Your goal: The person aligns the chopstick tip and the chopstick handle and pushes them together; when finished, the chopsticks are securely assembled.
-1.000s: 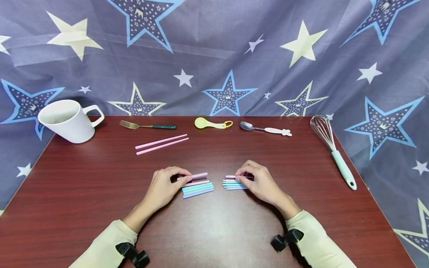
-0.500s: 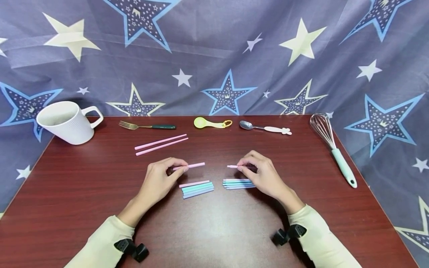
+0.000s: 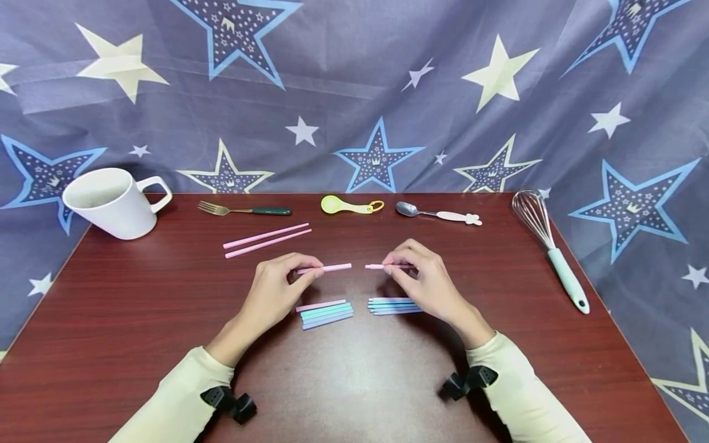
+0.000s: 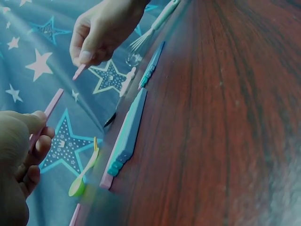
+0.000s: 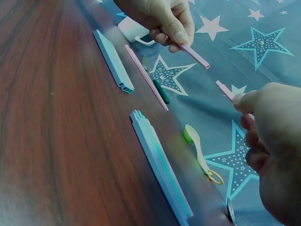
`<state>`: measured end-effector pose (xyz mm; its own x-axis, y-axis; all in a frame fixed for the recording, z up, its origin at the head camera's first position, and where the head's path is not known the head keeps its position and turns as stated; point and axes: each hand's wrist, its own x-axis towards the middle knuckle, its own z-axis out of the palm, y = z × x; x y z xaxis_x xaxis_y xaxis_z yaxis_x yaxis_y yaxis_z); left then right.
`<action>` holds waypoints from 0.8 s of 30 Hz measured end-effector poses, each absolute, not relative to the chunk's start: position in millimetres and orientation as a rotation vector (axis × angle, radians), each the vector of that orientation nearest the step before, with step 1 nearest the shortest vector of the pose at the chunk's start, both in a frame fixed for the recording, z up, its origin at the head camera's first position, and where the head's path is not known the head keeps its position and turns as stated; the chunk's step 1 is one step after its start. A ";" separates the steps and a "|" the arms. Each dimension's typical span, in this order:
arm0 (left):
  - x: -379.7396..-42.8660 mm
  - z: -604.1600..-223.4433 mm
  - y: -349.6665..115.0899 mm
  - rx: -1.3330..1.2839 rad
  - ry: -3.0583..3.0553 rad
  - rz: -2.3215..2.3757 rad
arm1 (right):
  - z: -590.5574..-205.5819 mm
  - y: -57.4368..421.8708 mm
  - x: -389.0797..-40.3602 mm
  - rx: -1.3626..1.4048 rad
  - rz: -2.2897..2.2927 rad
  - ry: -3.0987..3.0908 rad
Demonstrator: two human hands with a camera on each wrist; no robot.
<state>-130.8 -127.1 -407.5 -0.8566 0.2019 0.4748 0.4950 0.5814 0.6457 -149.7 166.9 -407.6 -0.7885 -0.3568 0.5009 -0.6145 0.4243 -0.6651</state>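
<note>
We seem to be aligning two pieces: our left hand (image 3: 277, 286) pinches a pink tube (image 3: 339, 267), our right hand (image 3: 422, 277) a pink rod (image 3: 374, 266), ends apart, twelve o'clock of the stick row (image 3: 327, 314). Next probably calls for pushing them straight together, nine-to-three.

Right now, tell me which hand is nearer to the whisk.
The right hand. It is to the left of the whisk, with no other hand between them. The left hand is farther left, on the right hand's other side from the whisk.
</note>
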 end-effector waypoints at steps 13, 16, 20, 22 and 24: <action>-125.7 -410.1 -124.9 -0.568 -2.556 -1.159 | -410.7 157.0 -145.5 0.867 1.317 -2.411; -125.8 -410.4 -124.2 -0.575 -2.552 -1.157 | -412.3 156.4 -145.6 0.869 1.317 -2.406; -126.2 -411.5 -123.7 -0.587 -2.547 -1.157 | -413.4 155.8 -145.2 0.867 1.313 -2.414; -126.3 -412.0 -123.4 -0.593 -2.551 -1.162 | -413.3 155.5 -144.8 0.866 1.312 -2.419; -126.4 -412.4 -123.1 -0.600 -2.551 -1.166 | -413.5 155.3 -144.8 0.864 1.309 -2.424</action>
